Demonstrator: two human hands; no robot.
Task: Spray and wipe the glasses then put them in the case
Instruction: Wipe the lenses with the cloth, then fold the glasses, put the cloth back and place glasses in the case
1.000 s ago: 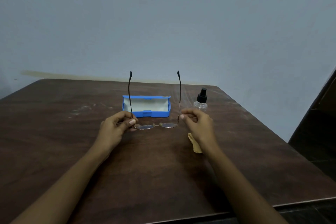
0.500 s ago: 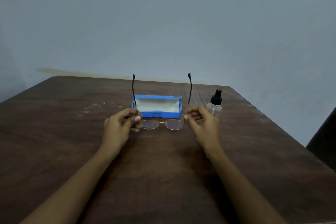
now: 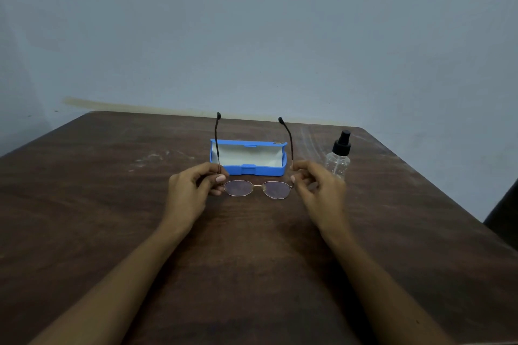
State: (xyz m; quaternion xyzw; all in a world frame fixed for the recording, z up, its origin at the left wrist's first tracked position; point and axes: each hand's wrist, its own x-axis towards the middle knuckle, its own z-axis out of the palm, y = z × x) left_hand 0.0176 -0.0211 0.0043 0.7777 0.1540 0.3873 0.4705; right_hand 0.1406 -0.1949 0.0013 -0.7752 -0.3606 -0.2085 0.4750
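Glasses [image 3: 257,188] pinched at hinges — left hand [image 3: 188,194], right hand [image 3: 319,188] — temples upright, before case [image 3: 248,157].

Brown table [image 3: 84,204]: blue case [image 3: 252,170], spray bottle [image 3: 337,161]

The scene is dim and evenly lit, with a cold blue-grey cast over the wall [image 3: 252,22]. The light is soft and diffuse, and its source cannot be told. Faint, blurred shadows lie on the table [image 3: 84,204] under the forearms [image 3: 126,274], nearer the camera than the case [image 3: 248,158]. Behind and right of the case the wood carries a dull pale sheen. The lenses of the glasses [image 3: 256,188] read faintly purple. Detail is soft and slightly noisy. Wide-angle distortion bows the table's edge behind the case, and the frame edge far right of it falls nearly black.
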